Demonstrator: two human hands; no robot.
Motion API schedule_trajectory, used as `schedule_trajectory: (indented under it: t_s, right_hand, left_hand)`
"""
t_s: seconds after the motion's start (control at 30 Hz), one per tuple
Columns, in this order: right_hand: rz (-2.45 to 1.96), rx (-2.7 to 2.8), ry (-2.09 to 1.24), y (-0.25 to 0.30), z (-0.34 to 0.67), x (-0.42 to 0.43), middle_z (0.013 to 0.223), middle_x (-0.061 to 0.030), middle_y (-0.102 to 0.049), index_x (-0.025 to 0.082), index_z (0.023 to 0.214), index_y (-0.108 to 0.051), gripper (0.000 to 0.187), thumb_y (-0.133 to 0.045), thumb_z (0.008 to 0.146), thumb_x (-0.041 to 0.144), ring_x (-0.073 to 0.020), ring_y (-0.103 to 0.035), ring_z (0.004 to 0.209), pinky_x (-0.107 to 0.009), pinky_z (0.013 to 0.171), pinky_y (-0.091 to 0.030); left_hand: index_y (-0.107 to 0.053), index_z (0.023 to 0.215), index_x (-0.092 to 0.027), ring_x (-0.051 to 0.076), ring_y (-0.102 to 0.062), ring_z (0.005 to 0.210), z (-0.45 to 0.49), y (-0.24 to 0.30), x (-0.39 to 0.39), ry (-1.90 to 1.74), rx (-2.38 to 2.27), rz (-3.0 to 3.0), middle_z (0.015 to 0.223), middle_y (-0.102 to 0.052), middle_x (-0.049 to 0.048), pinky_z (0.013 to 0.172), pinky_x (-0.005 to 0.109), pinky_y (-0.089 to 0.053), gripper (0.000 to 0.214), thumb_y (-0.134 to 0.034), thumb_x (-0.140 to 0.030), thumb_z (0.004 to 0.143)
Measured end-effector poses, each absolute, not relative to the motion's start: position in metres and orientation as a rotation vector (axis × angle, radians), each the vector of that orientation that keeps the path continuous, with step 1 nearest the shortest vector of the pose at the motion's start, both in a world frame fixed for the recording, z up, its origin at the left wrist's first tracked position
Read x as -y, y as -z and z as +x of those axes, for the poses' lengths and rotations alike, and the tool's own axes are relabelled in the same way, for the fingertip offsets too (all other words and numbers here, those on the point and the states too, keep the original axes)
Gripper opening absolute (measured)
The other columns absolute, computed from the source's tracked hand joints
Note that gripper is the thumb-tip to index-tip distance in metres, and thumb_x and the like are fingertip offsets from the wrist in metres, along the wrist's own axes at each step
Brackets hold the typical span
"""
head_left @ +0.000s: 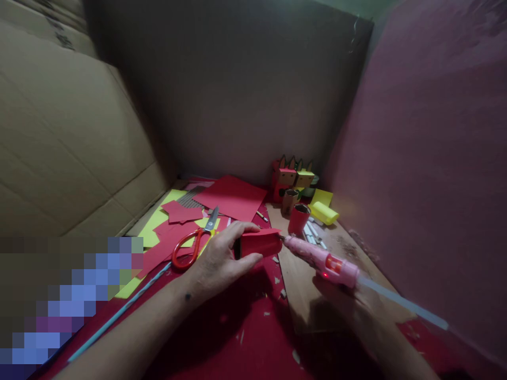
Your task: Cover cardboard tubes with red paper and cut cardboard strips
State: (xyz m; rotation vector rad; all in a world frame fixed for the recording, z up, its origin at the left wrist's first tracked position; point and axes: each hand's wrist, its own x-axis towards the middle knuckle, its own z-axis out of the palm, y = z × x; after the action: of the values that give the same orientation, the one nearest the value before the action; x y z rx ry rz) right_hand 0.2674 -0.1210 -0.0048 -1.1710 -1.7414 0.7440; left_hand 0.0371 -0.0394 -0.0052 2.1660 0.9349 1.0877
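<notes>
My left hand point(232, 252) is closed around a cardboard tube with red paper point(261, 243) wrapped partly about it, held on its side above the table. My right hand point(340, 301) grips a pink glue gun point(312, 253) from below, its fingers mostly hidden by the gun. The gun's nozzle touches or nearly touches the right end of the red paper. A red light glows on its side, and a clear glue stick point(404, 303) juts from its back. Just past the nozzle stands a red-covered tube point(299, 219).
Red-handled scissors point(194, 245) lie left of my left hand among red paper point(233, 196) and yellow sheets. A cardboard board point(301, 285) lies at right, with a brown tube point(290, 202), yellow roll point(324, 213) and white sticks. Cardboard figures point(295, 177) stand behind. Walls enclose the table.
</notes>
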Motion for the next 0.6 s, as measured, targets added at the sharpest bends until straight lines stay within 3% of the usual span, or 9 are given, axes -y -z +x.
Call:
schedule_trajectory:
  t_s: [0.3, 0.6]
  right_hand:
    - [-1.100, 1.812, -0.708, 0.010, 0.274, 0.114, 0.140, 0.0000, -0.043, 0.029, 0.133, -0.043, 0.047, -0.046, 0.086, 0.026, -0.0271, -0.031, 0.132, -0.052, 0.111, -0.021]
    - [-1.017, 1.865, -0.711, 0.011, 0.275, 0.107, 0.139, -0.0034, -0.044, 0.027, 0.133, -0.043, 0.047, -0.045, 0.086, 0.026, -0.0272, -0.036, 0.130, -0.053, 0.108, -0.024]
  left_hand:
    - [-0.052, 0.107, -0.023, 0.017, -0.060, 0.086, 0.037, 0.004, 0.039, -1.115, -0.950, 2.191, 0.100, -0.062, 0.0027, 0.078, 0.032, -0.049, 0.034, -0.061, -0.023, 0.075]
    - [-0.051, 0.108, -0.024, 0.017, -0.060, 0.088, 0.037, 0.006, 0.038, -1.122, -0.935, 2.207, 0.101, -0.061, 0.0030, 0.078, 0.031, -0.049, 0.034, -0.061, -0.023, 0.076]
